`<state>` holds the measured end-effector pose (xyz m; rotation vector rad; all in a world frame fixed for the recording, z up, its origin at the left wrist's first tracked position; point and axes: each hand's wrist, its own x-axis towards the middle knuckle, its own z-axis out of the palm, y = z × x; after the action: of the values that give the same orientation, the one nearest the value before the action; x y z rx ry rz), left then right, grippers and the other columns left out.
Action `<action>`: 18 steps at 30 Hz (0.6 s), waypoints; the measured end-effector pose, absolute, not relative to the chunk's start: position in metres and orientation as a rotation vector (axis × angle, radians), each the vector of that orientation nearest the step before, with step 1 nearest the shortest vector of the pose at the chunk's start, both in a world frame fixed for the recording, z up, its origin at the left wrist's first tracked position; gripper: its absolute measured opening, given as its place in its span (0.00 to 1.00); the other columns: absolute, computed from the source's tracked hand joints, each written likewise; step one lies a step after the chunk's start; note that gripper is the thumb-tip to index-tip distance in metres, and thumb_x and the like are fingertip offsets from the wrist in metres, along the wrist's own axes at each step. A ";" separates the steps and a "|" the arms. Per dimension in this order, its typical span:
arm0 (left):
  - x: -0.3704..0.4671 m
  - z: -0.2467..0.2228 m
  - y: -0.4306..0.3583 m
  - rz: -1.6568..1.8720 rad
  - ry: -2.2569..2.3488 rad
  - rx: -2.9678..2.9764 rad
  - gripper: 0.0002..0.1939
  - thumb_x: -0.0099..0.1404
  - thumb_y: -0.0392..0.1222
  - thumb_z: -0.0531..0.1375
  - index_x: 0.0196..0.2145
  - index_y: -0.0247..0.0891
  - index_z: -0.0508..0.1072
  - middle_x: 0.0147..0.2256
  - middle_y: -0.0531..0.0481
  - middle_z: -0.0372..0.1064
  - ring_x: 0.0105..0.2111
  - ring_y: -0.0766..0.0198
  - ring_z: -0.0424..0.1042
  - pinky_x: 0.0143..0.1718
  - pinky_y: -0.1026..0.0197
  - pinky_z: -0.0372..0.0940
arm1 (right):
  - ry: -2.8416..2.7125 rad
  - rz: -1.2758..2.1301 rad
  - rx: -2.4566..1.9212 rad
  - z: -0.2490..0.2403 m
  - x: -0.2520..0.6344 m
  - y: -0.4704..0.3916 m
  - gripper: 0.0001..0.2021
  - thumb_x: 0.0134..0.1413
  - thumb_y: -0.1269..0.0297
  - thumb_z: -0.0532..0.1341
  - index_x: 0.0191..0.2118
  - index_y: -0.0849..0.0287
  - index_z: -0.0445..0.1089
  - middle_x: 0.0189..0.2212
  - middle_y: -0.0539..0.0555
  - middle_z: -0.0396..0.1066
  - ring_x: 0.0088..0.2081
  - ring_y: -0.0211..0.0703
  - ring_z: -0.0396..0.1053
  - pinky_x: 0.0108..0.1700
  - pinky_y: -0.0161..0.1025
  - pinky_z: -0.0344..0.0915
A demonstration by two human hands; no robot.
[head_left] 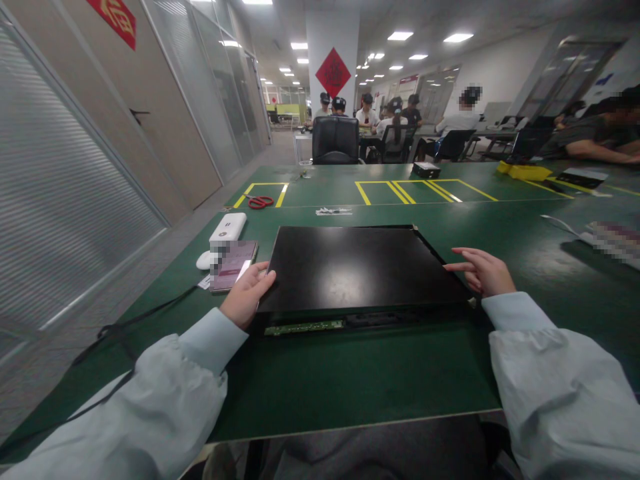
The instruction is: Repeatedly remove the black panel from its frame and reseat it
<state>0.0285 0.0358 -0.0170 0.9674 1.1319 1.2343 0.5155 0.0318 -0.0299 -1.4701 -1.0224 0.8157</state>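
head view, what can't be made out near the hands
All in the head view:
- underside of the flat black rectangular panel: turned away
- fingertips of the left hand: partly hidden behind the panel's edge
- markings on the narrow green circuit board: too small
- left edge of the flat purple rectangular item: pixelated

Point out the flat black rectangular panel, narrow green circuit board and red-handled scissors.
Flat black rectangular panel (345, 270): head view, middle of its upper face.
Narrow green circuit board (304, 328): head view, middle of its visible strip.
Red-handled scissors (255, 201): head view, on the red handles.
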 end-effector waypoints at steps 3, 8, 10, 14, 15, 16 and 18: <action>0.027 -0.020 0.038 1.236 1.117 0.978 0.26 0.50 0.42 0.77 0.43 0.39 0.72 0.30 0.51 0.80 0.35 0.54 0.82 0.30 0.62 0.72 | -1.074 0.782 -1.481 -0.031 0.517 0.032 0.18 0.53 0.49 0.66 0.44 0.56 0.75 0.28 0.61 0.81 0.13 0.32 0.48 0.16 0.36 0.43; 0.026 -0.021 0.040 1.232 1.085 0.997 0.25 0.50 0.42 0.77 0.43 0.39 0.73 0.30 0.52 0.81 0.34 0.56 0.83 0.30 0.62 0.73 | -1.110 0.742 -1.484 -0.033 0.517 0.033 0.18 0.52 0.48 0.67 0.43 0.56 0.76 0.29 0.60 0.81 0.12 0.32 0.48 0.15 0.37 0.45; 0.027 -0.021 0.040 1.229 1.093 0.997 0.26 0.49 0.42 0.78 0.43 0.39 0.73 0.31 0.51 0.81 0.34 0.55 0.83 0.30 0.62 0.73 | -1.094 0.732 -1.488 -0.034 0.516 0.034 0.18 0.51 0.49 0.68 0.43 0.56 0.76 0.29 0.59 0.81 0.12 0.31 0.48 0.15 0.37 0.44; 0.028 -0.022 0.040 1.260 1.123 0.985 0.25 0.48 0.45 0.77 0.42 0.39 0.75 0.32 0.49 0.82 0.37 0.52 0.83 0.31 0.61 0.73 | -1.109 0.671 -1.531 -0.038 0.516 0.034 0.18 0.51 0.50 0.68 0.43 0.56 0.77 0.28 0.57 0.81 0.13 0.31 0.49 0.16 0.36 0.44; 0.027 -0.023 0.040 1.267 1.129 0.984 0.25 0.49 0.45 0.77 0.42 0.39 0.75 0.32 0.48 0.82 0.38 0.52 0.83 0.31 0.62 0.73 | -1.132 0.643 -1.545 -0.039 0.516 0.034 0.18 0.51 0.50 0.68 0.43 0.56 0.78 0.28 0.57 0.81 0.14 0.32 0.50 0.16 0.35 0.45; 0.027 -0.023 0.040 1.272 1.131 0.983 0.24 0.50 0.45 0.77 0.42 0.39 0.76 0.33 0.48 0.82 0.38 0.52 0.83 0.32 0.61 0.73 | -1.159 0.614 -1.553 -0.039 0.515 0.033 0.18 0.51 0.49 0.69 0.43 0.56 0.78 0.28 0.56 0.81 0.14 0.33 0.53 0.16 0.35 0.47; 0.026 -0.024 0.041 1.270 1.123 0.986 0.23 0.52 0.45 0.76 0.43 0.39 0.78 0.34 0.47 0.82 0.40 0.52 0.83 0.34 0.61 0.74 | -1.207 0.564 -1.560 -0.039 0.514 0.032 0.18 0.51 0.48 0.69 0.42 0.56 0.80 0.28 0.56 0.81 0.17 0.36 0.59 0.17 0.35 0.51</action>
<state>0.0260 0.0410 -0.0237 0.9864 1.1235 1.2703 0.5139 0.0317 -0.0386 -1.5596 -1.2073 0.5643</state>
